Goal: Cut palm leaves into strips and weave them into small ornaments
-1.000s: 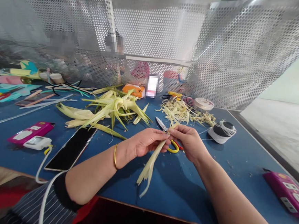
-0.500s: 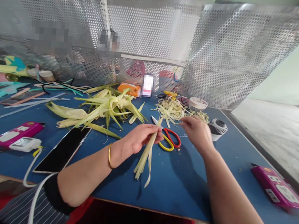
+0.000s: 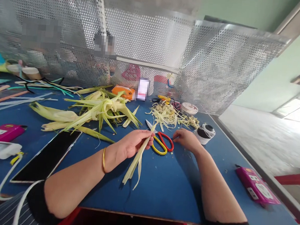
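Near the middle of the head view, my left hand (image 3: 137,141) pinches a bundle of pale green husk strips (image 3: 135,165) near its upper end, and the strips hang down over the table. My right hand (image 3: 186,139) is to the right, its fingers curled together by the red handle of the scissors; whatever they hold, if anything, is too small to make out. Between the hands lie scissors (image 3: 163,143) with one red and one yellow handle. Behind my left hand is a heap of green husks (image 3: 100,110). Thin husk scraps (image 3: 165,113) lie beyond the scissors.
A black-and-white thread spool (image 3: 204,134) stands beyond my right wrist. A dark tablet (image 3: 48,156) and a magenta pack (image 3: 0,135) lie left; another magenta pack (image 3: 257,186) lies right. A lit phone (image 3: 143,88) stands by the perforated screen (image 3: 151,33).
The camera view has shifted, so most things appear further left. My right hand has come down nearer the scissors' red handle. My left hand still holds the strips.
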### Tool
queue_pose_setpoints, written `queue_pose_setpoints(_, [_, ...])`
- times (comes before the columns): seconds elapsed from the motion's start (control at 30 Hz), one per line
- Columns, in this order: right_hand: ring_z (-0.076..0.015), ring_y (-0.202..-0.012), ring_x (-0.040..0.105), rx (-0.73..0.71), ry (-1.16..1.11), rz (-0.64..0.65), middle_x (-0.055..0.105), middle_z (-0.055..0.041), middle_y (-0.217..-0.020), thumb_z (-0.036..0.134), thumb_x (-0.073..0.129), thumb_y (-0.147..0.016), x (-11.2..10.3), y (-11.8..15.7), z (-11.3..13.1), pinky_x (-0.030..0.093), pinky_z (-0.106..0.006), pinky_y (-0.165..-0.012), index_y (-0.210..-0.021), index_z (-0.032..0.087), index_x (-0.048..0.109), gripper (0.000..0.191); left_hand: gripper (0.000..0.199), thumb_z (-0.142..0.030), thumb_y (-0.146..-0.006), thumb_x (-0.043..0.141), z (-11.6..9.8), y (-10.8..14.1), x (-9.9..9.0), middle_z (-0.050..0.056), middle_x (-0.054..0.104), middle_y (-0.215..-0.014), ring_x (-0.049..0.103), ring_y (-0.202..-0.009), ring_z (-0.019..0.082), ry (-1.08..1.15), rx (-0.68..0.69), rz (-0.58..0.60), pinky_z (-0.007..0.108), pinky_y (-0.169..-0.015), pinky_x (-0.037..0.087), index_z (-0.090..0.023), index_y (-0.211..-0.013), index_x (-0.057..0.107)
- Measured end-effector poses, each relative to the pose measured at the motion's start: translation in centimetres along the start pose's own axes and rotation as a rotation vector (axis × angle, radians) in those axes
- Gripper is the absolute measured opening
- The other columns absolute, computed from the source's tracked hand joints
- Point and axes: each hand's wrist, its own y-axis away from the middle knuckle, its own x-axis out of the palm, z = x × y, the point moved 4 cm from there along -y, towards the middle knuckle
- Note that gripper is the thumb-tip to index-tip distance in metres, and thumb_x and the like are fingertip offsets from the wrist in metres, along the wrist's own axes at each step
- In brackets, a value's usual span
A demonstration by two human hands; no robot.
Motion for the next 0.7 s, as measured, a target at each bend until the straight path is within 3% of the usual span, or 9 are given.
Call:
queue_pose_setpoints(0.2, [-0.0151,-0.070,0.056,-0.024,-0.144,-0.045,0.064,-0.0013,-0.078,0.016,0.064,-0.072,0.9,-0.1,-0.4,0.038,-0.026,-0.063,-0.064,0.020,0.063,0.009,0.011,-0.020,-0.087,0.062,0.3,0.0,0.0,0.001,0.062,-0.063,0.058,-0.054,0.008,-0.012,-0.030,-0.006,0.020,-0.054,0.047,-0.013,-0.079,0.065])
queue_pose_setpoints(0.37, [-0.0147,-0.060,0.054,0.013,-0.354,-0.203,0.061,0.0001,-0.067,0.029,0.052,-0.082,0.1,-0.2,-0.7,0.040,-0.027,-0.061,-0.072,0.022,0.053,0.012,0.011,-0.019,-0.087,0.061,0.5,-0.4,-0.1,0.001,0.062,-0.063,0.057,-0.052,0.008,-0.023,-0.018,0.026,0.020,-0.053,0.047,-0.012,-0.079,0.065])
queue_pose_setpoints(0.57, [-0.0124,-0.051,0.049,0.051,-0.560,-0.435,0.054,0.0030,-0.061,0.044,0.046,-0.083,-3.8,-0.7,-1.0,0.038,-0.026,-0.052,-0.076,0.023,0.044,0.022,0.011,-0.019,-0.087,0.061,0.6,-0.4,0.0,0.001,0.061,-0.062,0.057,-0.051,0.008,-0.004,-0.029,0.060,0.020,-0.053,0.047,-0.011,-0.080,0.065])
queue_pose_setpoints(0.7, [-0.0106,-0.048,0.043,0.063,-0.560,-0.474,0.053,0.0036,-0.058,0.047,0.054,-0.076,-8.0,-1.7,-1.5,0.033,-0.026,-0.049,-0.074,0.022,0.047,0.026,0.011,-0.018,-0.086,0.061,0.5,-0.2,0.2,0.001,0.061,-0.063,0.058,-0.053,0.009,-0.023,-0.009,0.070,0.020,-0.054,0.047,-0.012,-0.078,0.065])
